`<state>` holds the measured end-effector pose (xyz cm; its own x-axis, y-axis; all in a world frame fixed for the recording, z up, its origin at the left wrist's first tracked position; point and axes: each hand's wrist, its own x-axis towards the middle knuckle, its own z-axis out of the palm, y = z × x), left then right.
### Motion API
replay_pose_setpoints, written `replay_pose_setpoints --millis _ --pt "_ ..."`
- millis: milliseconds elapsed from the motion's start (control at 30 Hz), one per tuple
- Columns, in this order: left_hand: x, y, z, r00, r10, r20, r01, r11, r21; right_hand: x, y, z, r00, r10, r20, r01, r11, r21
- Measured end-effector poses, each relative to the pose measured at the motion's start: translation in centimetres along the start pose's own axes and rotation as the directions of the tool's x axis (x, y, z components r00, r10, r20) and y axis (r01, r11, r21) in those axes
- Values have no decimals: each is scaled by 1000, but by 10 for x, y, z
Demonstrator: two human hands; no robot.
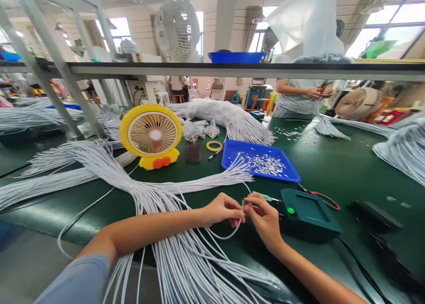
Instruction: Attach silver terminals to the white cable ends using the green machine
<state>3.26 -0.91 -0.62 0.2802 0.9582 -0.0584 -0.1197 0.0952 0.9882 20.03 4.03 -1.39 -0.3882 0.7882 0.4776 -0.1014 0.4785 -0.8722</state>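
Near the middle of the green table, my left hand (227, 210) pinches a white cable (229, 236) close to its end. Facing it, my right hand (264, 215) has its thumb and fingers closed at the tip of the same cable; what small part lies between those fingers is too small to make out. A large bundle of white cables (179, 233) spreads under my left forearm and over the table's front edge. Just right of my right hand sits a dark green box-shaped device (310, 213) with a green button (291, 211).
Behind my hands lies a blue tray (229, 151) of small white parts. A yellow fan (151, 135), a tape roll (214, 146) and small bags (199, 129) stand farther back. Red-handled pliers (327, 200) and a black adapter (375, 215) lie right. Another person (299, 95) works across the table.
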Motion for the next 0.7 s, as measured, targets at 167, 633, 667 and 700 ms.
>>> replay_pose_setpoints --millis 167,633,667,700 --pt "-3 -7 4 1000 -1 -16 2 1000 21 -7 3 3 997 71 9 -71 997 35" --pt "-8 2 0 1000 4 -25 -3 999 54 -4 3 7 996 70 48 -72 996 48" --pt "-7 2 -1 1000 4 -24 -3 999 47 -3 3 8 996 78 48 -80 995 54" --pt "-6 2 -2 1000 5 -27 -4 999 34 -2 4 8 996 78 53 -81 994 66"
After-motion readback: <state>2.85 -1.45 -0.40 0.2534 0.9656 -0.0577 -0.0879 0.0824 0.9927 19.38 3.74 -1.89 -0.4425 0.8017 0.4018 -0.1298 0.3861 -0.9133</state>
